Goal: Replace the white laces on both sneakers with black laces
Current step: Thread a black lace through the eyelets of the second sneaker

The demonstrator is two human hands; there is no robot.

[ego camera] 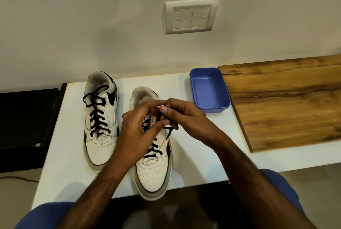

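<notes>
My hands, left (pixel 137 129) and right (pixel 181 116), pinch the black lace (pixel 168 130) over the right sneaker (pixel 153 169), which runs 6-to-12 on the table (pixel 193 155), eyelets directly beneath both.

A blue tray (pixel 209 91) sits beside a wooden board (pixel 287 99), below a wall switch (pixel 190 17).

Light: soft, even indoor light, moderately bright; wall (pixel 92 16) off-white with faint grey mottling.
Shadows: soft ones under the hands and beside the sneakers on the table (pixel 60 164); dark below the table edge.
Glare: mild sheen in the blue tray (pixel 209 90).
Blur: slight softness at the fingers.
Distortion: wide-angle bending at the edges; the switch plate (pixel 190 17) looks skewed.
</notes>
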